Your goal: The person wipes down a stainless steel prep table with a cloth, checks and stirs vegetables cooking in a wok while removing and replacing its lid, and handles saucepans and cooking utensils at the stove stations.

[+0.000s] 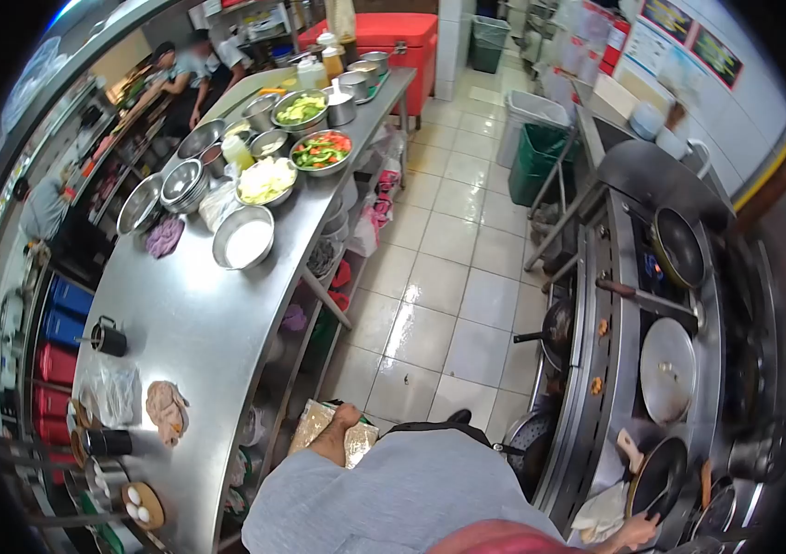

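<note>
My left hand hangs low beside my body, its fingers curled, in front of a wrapped tan package at the counter's lower shelf. Whether it touches the package or holds anything is unclear. At the stove on the right, my right hand is closed round the handle of a black frying pan. A pale cloth lies just left of that hand. Near the pan's upper left edge is a wooden handle.
On the steel counter at left stand bowls of cut vegetables, a bowl of white contents, and a crumpled cloth. The stove holds a wok and a metal lid. People stand beyond the counter.
</note>
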### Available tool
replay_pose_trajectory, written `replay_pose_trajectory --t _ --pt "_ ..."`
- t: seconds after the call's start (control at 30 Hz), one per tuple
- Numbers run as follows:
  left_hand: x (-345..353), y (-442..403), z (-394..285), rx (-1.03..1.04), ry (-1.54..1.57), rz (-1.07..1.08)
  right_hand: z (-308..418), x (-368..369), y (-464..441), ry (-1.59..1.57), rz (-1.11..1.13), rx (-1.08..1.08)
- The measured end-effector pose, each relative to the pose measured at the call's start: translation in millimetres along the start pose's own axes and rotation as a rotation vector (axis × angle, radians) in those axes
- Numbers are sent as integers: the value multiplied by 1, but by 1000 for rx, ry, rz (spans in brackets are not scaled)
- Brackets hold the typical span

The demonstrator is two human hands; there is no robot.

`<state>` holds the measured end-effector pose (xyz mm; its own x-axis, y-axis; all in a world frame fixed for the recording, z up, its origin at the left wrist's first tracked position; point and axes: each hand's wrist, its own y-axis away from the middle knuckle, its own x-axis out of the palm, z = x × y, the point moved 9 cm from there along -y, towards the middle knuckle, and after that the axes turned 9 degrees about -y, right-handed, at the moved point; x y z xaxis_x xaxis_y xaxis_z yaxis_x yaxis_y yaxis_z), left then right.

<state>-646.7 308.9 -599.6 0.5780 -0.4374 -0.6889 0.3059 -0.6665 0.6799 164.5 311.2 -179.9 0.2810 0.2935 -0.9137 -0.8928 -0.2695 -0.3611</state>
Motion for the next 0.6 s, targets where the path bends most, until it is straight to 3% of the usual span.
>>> replay_pose_trajectory --t 0.03,0.1,0.17,0.23,0.27,0.4,0.43,0.5,0.6 --pt "5 7 7 -41 3 22 29 -20 1 -67 -171 -48" --pt "7 10 9 -85 21 7 114 -67 16 -426 -298 -423" --pt "2 8 10 -129 29 -9 212 -110 48 -699 -267 -606" --pt "-13 -8 -20 -37 79 -61 285 -112 65 -874 -198 -789" --pt "-29 -13 -30 -100 146 -190 316 -99 70 -940 -140 -848" --pt "-92 -15 -89 -121 405 -295 442 -55 136 -1193 271 -1051" --pt "-106 -19 -101 -85 430 -369 468 -38 158 -1226 470 -1105" --pt "-117 -25 -113 -65 465 -443 508 -30 216 -1131 757 -1204" --pt "-124 -27 -113 -98 537 -484 536 10 291 -922 1052 -1537"
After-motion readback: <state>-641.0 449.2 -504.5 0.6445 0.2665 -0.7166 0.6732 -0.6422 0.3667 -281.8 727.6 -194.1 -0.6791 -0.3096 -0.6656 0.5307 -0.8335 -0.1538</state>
